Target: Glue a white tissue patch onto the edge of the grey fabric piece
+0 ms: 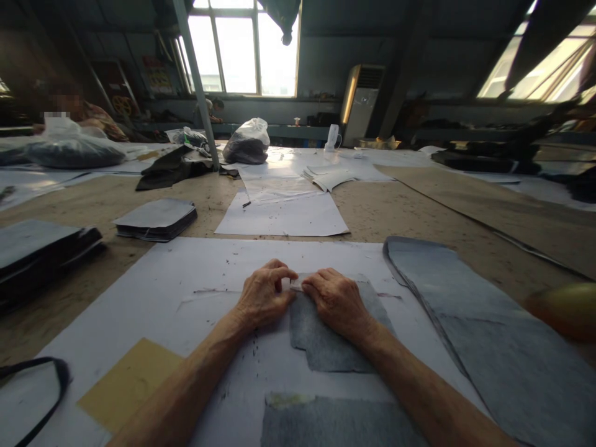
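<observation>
Matt grey felt piece (326, 335) (fuzzy)

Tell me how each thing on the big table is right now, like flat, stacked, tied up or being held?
Small grey fabric piece: flat, top edge pinched.
Left hand: fingers bent, gripping that edge.
Right hand: on the piece, fingertips at the edge.
Large grey fabric panel: spread flat.
Yellow card: lying flat.
Dark stack: piled neatly.
Plastic bag: full, bunched at top.

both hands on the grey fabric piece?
Yes: the left hand and right hand both pinch the top edge of the grey fabric piece lying on the white paper sheet.
</observation>
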A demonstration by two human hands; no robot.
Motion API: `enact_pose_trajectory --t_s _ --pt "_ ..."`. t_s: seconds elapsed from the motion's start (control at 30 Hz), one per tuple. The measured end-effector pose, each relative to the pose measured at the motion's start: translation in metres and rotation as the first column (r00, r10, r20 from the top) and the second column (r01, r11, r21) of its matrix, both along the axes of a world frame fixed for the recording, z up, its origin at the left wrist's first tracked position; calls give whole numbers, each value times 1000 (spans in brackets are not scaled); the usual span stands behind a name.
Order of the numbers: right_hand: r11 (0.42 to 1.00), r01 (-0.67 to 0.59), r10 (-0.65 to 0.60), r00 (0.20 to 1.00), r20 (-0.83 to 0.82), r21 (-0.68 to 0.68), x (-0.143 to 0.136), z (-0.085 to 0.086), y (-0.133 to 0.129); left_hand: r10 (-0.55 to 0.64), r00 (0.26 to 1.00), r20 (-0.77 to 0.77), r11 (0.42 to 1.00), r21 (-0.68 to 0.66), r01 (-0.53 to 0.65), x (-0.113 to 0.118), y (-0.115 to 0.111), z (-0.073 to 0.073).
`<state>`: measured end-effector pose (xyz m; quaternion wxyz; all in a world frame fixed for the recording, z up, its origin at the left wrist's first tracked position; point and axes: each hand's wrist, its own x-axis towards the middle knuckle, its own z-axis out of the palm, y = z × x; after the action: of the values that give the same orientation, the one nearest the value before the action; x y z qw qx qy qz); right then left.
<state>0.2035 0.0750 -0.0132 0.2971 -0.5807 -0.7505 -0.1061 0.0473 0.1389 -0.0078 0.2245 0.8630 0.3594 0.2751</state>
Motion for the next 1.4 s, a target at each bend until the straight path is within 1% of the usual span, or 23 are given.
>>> enact_pose_trajectory --t_s 0.1,0.17,0.23,0.33,0.4,0.53,0.63,0.7,0.87,1.1,1.4 --pt "998 28 -22 994 -103 63 -1 1 0 22 1000 -3 1000 3 -22 3 0 -1" --pt "986 113 -87 975 -207 122 0 3 -1 38 999 -12 999 7 -38 4 0 -2" --pt "960 234 -176 931 -320 153 3 3 -2 55 998 -27 998 4 -55 5 1 -2" --pt "926 358 -277 858 -433 117 9 2 -2 88 995 -56 996 -16 -89 7 0 0" --pt "923 379 -308 833 -459 70 11 1 -1 115 991 -73 993 -30 -118 8 0 2" --pt "942 335 -304 845 -440 -8 9 3 -2 149 984 -102 987 -49 -154 10 -1 5" --pt "954 296 -293 873 -390 -53 5 6 -2 151 982 -110 986 -52 -158 10 -1 5" --pt "952 294 -305 885 -352 -88 3 8 -3 153 982 -112 986 -54 -160 10 0 4" --pt "926 332 -372 885 -280 -181 2 8 -2 170 979 -116 983 -53 -177 10 0 1" --pt "887 394 -441 877 -189 -240 0 9 1 213 967 -142 975 -30 -219 13 0 1" --pt "865 438 -473 875 -105 -245 0 6 5 242 952 -189 969 -9 -248 15 0 0"
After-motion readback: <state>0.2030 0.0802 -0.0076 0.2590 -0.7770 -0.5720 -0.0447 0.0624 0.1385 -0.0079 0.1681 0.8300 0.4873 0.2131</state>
